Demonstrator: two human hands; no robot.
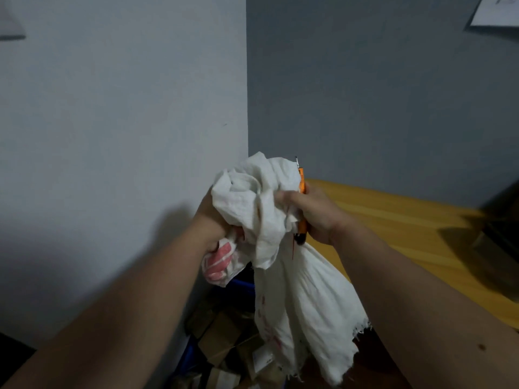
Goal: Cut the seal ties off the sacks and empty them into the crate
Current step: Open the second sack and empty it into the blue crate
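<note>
A white cloth sack point(303, 299) with red print hangs upside down in front of me, its frayed open end pointing down. My left hand point(213, 220) grips the bunched cloth at the top left, where a red-printed fold sticks out below the fingers. My right hand point(311, 211) grips the sack's right side together with an orange cutter point(301, 209), whose tip points up. Below the sack sits a blue crate point(241, 287) holding several small cardboard boxes point(222, 338).
A grey wall corner rises right behind the sack. A yellow wooden table point(407, 234) runs along the right, with a dark object point(500, 226) at its far right edge. A paper sheet point(497, 12) hangs on the wall at upper right.
</note>
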